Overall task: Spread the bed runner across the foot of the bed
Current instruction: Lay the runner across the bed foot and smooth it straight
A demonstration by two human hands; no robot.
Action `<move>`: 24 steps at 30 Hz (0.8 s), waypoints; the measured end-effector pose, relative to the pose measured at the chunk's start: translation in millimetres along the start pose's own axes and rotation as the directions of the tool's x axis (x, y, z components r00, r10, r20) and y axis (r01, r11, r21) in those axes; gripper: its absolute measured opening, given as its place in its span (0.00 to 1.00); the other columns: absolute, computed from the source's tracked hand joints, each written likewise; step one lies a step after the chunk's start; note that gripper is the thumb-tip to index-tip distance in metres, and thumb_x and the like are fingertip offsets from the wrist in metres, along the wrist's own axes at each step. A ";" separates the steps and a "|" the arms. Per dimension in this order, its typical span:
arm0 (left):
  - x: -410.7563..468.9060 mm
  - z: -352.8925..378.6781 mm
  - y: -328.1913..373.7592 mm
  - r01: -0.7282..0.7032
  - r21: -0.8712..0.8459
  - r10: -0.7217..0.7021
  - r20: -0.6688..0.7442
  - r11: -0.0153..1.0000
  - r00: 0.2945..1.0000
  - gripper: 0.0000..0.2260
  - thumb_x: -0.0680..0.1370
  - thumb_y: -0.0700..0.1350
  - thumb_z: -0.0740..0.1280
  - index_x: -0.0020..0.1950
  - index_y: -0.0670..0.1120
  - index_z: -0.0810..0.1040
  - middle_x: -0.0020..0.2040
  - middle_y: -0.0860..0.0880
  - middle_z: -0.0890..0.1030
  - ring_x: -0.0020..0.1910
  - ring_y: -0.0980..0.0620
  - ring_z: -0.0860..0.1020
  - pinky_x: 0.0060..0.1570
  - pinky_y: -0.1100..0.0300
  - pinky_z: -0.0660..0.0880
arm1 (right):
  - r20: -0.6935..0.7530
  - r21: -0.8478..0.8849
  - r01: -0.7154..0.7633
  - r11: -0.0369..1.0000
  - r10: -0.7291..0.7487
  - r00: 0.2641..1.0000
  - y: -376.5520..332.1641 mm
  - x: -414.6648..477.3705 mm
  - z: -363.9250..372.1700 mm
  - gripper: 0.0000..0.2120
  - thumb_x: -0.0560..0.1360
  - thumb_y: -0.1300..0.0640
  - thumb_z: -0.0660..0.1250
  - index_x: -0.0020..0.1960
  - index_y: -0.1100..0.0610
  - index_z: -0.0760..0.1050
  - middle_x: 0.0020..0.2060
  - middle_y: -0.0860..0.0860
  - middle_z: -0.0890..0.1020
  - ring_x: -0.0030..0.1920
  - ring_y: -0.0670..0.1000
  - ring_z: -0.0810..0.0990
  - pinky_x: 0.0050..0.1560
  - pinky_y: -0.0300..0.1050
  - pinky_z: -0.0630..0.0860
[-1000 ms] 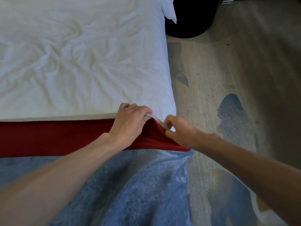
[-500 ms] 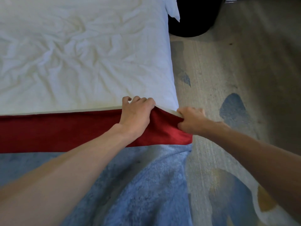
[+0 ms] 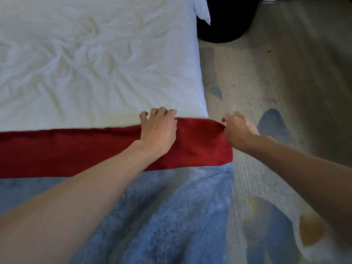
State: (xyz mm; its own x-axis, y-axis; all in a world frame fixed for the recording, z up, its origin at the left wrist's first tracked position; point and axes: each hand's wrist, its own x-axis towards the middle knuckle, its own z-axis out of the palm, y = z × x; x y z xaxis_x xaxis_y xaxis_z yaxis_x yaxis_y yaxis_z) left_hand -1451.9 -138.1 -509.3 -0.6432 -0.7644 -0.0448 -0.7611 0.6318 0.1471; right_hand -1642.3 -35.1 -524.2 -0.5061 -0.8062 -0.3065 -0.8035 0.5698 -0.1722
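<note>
Head view: your left hand lies on the long deep red fabric bed runner, which stretches as a flat band across the bed with the crumpled white sheet and reaches the bed's right edge. Your fingers curl over the runner's far hem with the fingertips touching the white sheet, so that hand has the hem in its grasp. Your right hand is at the bed's right edge, its fingers bent tight and pinching the runner's end corner where it turns over the side of the bed. On the bed nearer you, just against the runner's near edge, lies a fuzzy light blue plush blanket. Along the bed's right edge runs a beige carpet with blue and yellow patches. A round black object stands on it farther along that edge, under a hanging corner of white cloth.
</note>
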 end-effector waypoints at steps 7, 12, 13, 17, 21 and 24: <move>-24.2 4.6 -14.5 -0.058 -0.006 0.058 0.040 0.998 0.997 0.16 0.80 0.48 0.56 0.67 0.49 0.70 0.63 0.48 0.73 0.61 0.46 0.70 0.62 0.47 0.61 | 0.085 0.063 0.242 0.968 -0.246 0.966 -29.0 -37.2 24.2 0.19 0.74 0.59 0.59 0.65 0.55 0.69 0.60 0.56 0.72 0.55 0.59 0.76 0.54 0.52 0.75; -52.7 -2.9 -22.4 0.025 -0.037 -0.024 0.035 0.999 0.999 0.18 0.80 0.49 0.57 0.70 0.49 0.68 0.67 0.48 0.69 0.64 0.47 0.69 0.64 0.48 0.62 | -0.013 -0.018 0.287 0.958 -0.287 0.958 -52.6 -55.2 17.9 0.20 0.74 0.59 0.60 0.66 0.54 0.69 0.62 0.55 0.72 0.59 0.58 0.74 0.55 0.51 0.72; -58.3 -2.0 -23.6 0.035 -0.038 -0.033 0.040 0.999 0.999 0.19 0.80 0.49 0.57 0.70 0.49 0.67 0.68 0.48 0.69 0.64 0.47 0.69 0.64 0.48 0.61 | -0.013 -0.031 0.313 0.949 -0.314 0.949 -56.4 -57.1 15.7 0.20 0.74 0.59 0.60 0.66 0.54 0.68 0.63 0.56 0.72 0.60 0.58 0.73 0.57 0.51 0.71; -77.9 13.0 -20.5 0.138 -0.071 -0.134 0.047 0.988 0.990 0.19 0.79 0.50 0.58 0.70 0.49 0.67 0.70 0.47 0.67 0.66 0.47 0.67 0.65 0.48 0.60 | -0.002 -0.126 0.440 0.889 -0.444 0.896 -66.7 -58.1 14.6 0.19 0.74 0.59 0.60 0.65 0.55 0.69 0.65 0.57 0.70 0.62 0.59 0.71 0.60 0.53 0.70; -89.1 27.8 -3.4 0.236 -0.070 -0.232 0.055 0.969 0.971 0.21 0.79 0.51 0.59 0.71 0.49 0.66 0.73 0.45 0.62 0.71 0.47 0.62 0.66 0.47 0.58 | 0.016 -0.205 0.558 0.804 -0.567 0.823 -69.5 -55.6 17.2 0.19 0.73 0.60 0.61 0.63 0.56 0.69 0.64 0.59 0.69 0.62 0.59 0.70 0.59 0.52 0.69; -94.3 32.5 11.5 0.364 -0.079 -0.360 0.052 0.928 0.931 0.21 0.79 0.51 0.58 0.72 0.48 0.66 0.75 0.44 0.60 0.73 0.48 0.59 0.67 0.48 0.56 | 0.080 -0.176 0.650 0.739 -0.648 0.758 -67.7 -58.4 19.0 0.19 0.72 0.60 0.62 0.63 0.56 0.69 0.64 0.58 0.69 0.63 0.59 0.69 0.60 0.51 0.67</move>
State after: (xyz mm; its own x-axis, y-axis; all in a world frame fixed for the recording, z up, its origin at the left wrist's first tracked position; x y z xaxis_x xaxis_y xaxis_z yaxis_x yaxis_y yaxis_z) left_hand -1402.8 -54.6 -535.6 -0.3291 -0.9329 -0.1465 -0.9336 0.2982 0.1984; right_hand -1552.4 -23.6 -512.5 0.1621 -0.9673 -0.1952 -0.9781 -0.1313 -0.1617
